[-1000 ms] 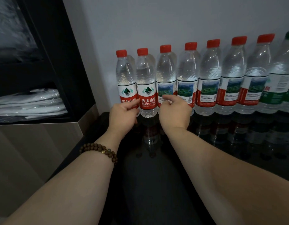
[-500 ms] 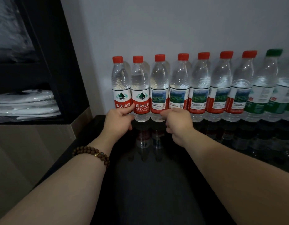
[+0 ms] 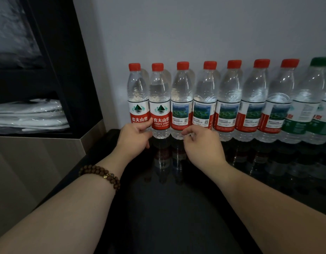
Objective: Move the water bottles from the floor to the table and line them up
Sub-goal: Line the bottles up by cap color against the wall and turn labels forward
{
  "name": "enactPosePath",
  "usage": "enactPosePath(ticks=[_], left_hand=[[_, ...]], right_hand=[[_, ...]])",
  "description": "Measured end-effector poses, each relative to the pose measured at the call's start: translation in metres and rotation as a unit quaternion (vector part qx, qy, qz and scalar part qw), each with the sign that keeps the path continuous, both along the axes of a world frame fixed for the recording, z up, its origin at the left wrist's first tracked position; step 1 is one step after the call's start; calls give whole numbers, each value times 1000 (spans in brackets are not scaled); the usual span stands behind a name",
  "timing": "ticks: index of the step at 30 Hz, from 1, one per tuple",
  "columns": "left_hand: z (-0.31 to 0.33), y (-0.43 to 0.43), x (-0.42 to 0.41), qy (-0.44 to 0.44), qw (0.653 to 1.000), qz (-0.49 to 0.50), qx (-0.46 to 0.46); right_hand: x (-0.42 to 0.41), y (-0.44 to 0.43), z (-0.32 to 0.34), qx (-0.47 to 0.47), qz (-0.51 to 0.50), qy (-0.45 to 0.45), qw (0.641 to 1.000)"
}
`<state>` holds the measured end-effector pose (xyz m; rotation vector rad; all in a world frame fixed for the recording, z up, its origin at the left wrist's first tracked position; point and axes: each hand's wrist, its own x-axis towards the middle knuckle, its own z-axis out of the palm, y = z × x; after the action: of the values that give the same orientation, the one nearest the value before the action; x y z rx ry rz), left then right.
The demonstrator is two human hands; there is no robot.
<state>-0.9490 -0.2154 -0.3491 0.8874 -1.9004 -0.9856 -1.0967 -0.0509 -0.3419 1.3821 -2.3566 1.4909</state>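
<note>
- Clear plastic water bottles with red caps, seven in number, are seen standing upright in one row across the middle of the frame, side by side and backed against a pale grey wall.
- At the right edge of the frame the row is carried on by clear bottles with green labels, one green cap being visible.
- All are set on a glossy black tabletop, in which their reflections are shown.
- The leftmost bottle and the second bottle are turned with the red logo forward.
- The left hand is held in front of the base of the leftmost bottle. Its thumb is laid on the labels at the seam with the second bottle, and the other fingers are curled toward the palm. Whether a bottle is gripped cannot be told.
- The right hand is held low before the third bottle. Its fingers are curled, its thumb tip is close to the forefinger, and nothing is seen between them.
- A bracelet of brown wooden beads is worn on the left wrist.
- At the upper left a black shelf unit is seen, with folded white items in clear wrapping stacked inside and a beige panel beneath.
</note>
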Motion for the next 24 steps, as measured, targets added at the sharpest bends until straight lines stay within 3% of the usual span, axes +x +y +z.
enactPosePath(ticks=[5,9,12,15,17,24], left_hand=[[2,6,1,-19,1000,6,-16],[9,20,-1,-17,986,57,-153],[16,36,-13,-18,977,30,-211],[17,58,-32,-52,990,-52,-117],[15,67,-41,-17,995,-93,-39],[4,65,-42,45,984,-170,39]], right_hand=[[1,-4,3,24,-9,19,999],[6,-2,4,4,-18,24,1000],[8,-2,7,10,-36,16,999],[12,0,10,32,-31,7,999],[12,0,12,51,-25,-2,998],[6,-3,12,117,-1,-12,993]])
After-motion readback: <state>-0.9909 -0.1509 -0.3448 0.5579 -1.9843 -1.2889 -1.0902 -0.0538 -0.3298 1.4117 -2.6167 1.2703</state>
